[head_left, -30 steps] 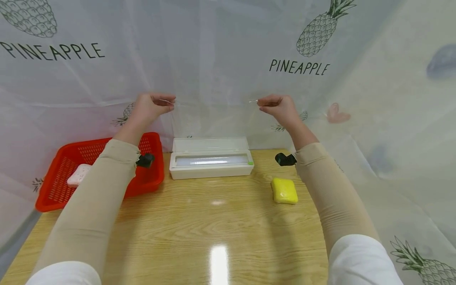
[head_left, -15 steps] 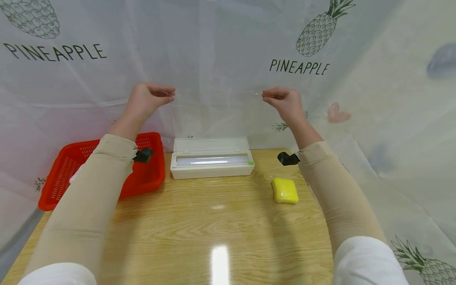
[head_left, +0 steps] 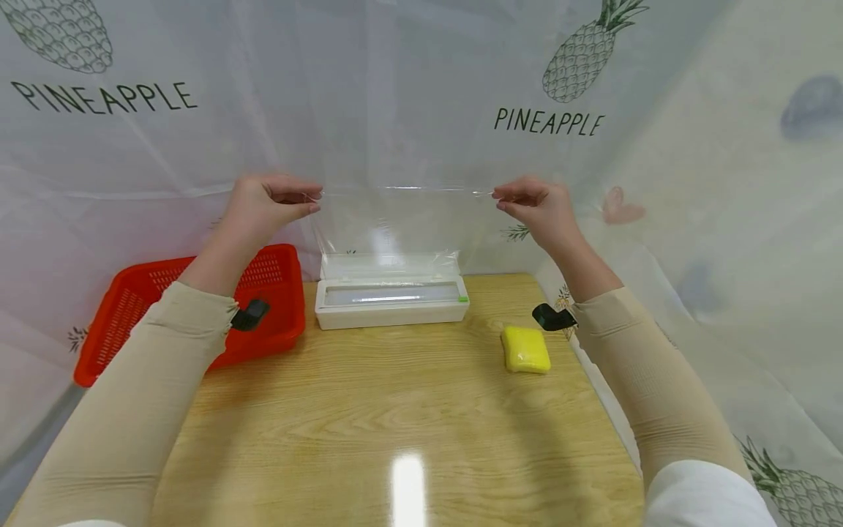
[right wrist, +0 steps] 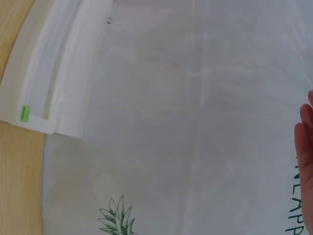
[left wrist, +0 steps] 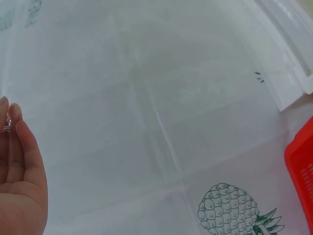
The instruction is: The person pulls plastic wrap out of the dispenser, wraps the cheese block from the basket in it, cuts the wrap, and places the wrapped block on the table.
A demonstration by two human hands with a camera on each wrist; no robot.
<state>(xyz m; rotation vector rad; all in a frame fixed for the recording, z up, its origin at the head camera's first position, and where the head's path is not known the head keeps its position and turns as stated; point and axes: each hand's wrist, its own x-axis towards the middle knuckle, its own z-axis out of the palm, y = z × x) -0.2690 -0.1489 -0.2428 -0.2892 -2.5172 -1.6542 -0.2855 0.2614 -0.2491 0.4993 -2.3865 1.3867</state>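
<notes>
A sheet of clear plastic wrap [head_left: 395, 219] is stretched between my two hands, its top edge showing as a thin shiny line. My left hand [head_left: 273, 201] pinches one upper corner between thumb and fingers; in the left wrist view that hand [left wrist: 19, 171] is cut off by the edge. The other corner is pinched by my right hand [head_left: 536, 208], partly visible in the right wrist view [right wrist: 305, 142]. Below the sheet, a white wrap dispenser box [head_left: 391, 315] stands with its lid [head_left: 375, 265] raised at the back. Its green slide cutter [head_left: 464, 298] sits at the right end.
A red plastic basket [head_left: 290, 322] stands at the left, partly behind my left forearm. On the wooden table [head_left: 388, 410], a yellow sponge-like block [head_left: 525, 350] lies right of the box. A pineapple-printed curtain [head_left: 408, 88] hangs behind everything.
The hands rose a little, then came down again, and have spread further apart. The wrap between them now shows taut and shiny. The pink block in the basket is now hidden behind my left arm.
</notes>
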